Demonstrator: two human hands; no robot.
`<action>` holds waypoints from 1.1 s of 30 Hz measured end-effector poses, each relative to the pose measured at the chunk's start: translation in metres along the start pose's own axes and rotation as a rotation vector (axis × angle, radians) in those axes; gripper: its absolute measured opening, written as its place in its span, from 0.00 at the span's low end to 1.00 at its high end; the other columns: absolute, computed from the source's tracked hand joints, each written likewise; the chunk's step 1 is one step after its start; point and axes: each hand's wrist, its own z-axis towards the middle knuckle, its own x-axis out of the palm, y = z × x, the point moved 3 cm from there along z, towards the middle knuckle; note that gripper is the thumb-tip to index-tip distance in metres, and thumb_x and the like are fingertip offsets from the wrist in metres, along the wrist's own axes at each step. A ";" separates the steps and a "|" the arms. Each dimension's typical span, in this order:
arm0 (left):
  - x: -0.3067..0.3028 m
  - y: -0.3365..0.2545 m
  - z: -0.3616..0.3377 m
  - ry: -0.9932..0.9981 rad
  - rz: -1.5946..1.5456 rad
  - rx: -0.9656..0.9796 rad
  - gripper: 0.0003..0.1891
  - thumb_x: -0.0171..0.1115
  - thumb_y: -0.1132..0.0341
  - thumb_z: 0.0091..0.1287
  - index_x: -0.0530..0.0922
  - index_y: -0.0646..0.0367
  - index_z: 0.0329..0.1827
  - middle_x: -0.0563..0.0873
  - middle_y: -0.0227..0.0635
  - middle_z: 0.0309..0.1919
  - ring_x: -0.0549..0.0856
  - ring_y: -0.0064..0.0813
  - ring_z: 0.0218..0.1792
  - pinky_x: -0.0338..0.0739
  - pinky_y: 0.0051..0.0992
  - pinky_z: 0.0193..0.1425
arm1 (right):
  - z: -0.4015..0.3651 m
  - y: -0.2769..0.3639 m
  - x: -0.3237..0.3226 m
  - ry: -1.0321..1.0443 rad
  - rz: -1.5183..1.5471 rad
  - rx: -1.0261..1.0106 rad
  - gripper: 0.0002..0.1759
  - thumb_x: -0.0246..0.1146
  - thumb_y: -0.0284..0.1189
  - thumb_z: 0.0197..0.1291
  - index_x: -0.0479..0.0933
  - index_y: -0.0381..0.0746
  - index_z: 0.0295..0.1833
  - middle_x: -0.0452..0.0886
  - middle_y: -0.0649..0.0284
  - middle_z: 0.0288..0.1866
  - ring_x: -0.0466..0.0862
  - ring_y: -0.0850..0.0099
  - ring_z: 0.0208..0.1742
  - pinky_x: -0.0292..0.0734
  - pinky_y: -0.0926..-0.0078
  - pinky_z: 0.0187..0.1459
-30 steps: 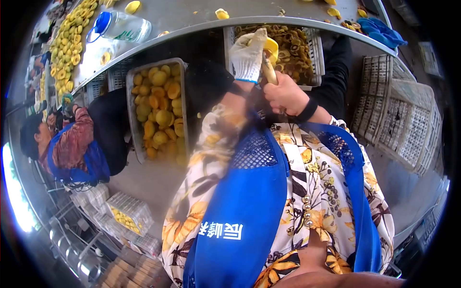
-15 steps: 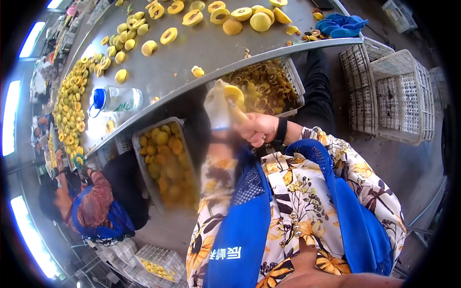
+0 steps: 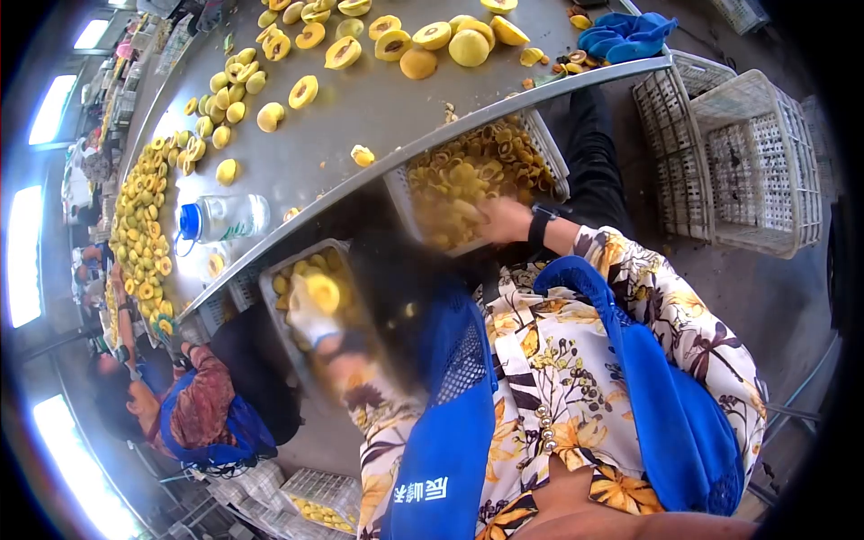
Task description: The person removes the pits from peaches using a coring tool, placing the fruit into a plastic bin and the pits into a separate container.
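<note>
My left hand (image 3: pixel 312 317), in a white glove and blurred by motion, is over a crate of yellow peaches (image 3: pixel 290 270). A cut peach half (image 3: pixel 322 292) is at its fingers, seemingly gripped. My right hand (image 3: pixel 504 220), bare with a black wristband, reaches over a crate of peach scraps (image 3: pixel 517 155), thin cut rings and pieces. Its fingertips blur into the yellow pieces, so whether they hold anything cannot be made out.
On the metal table (image 3: pixel 297 144) lie peach halves (image 3: pixel 342 52), a blue-lidded bottle (image 3: pixel 229 218) and a blue cloth (image 3: pixel 627 36). White crates (image 3: pixel 751 162) stand at right. Another person (image 3: pixel 207 400) works at lower left.
My hands were close together in front of me, with a peach half at the gloved left. The left has swung left to the peach crate; the right has moved slightly right and up over the scraps.
</note>
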 end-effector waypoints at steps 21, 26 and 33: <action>0.393 -0.142 -0.031 0.968 0.456 0.430 0.19 0.67 0.57 0.53 0.79 0.63 0.40 0.83 0.33 0.22 0.83 0.30 0.27 0.77 0.25 0.33 | -0.087 -0.007 -0.041 -0.680 0.147 0.226 0.10 0.62 0.29 0.54 0.74 0.38 0.41 0.78 0.63 0.21 0.80 0.73 0.22 0.74 0.74 0.27; 0.280 -0.155 -0.081 1.274 -0.608 -0.242 0.19 0.55 0.58 0.65 0.71 0.61 0.54 0.80 0.47 0.46 0.82 0.44 0.43 0.79 0.35 0.41 | -0.047 0.053 -0.065 -0.724 0.046 0.106 0.14 0.64 0.33 0.52 0.72 0.36 0.40 0.78 0.50 0.24 0.80 0.55 0.25 0.72 0.65 0.28; 0.220 -0.115 -0.142 0.822 -0.683 -0.409 0.25 0.52 0.44 0.66 0.72 0.58 0.52 0.80 0.44 0.46 0.80 0.41 0.46 0.75 0.37 0.50 | -0.011 0.082 -0.050 -0.526 -0.043 0.100 0.13 0.60 0.33 0.54 0.69 0.33 0.35 0.77 0.44 0.25 0.79 0.46 0.30 0.72 0.55 0.32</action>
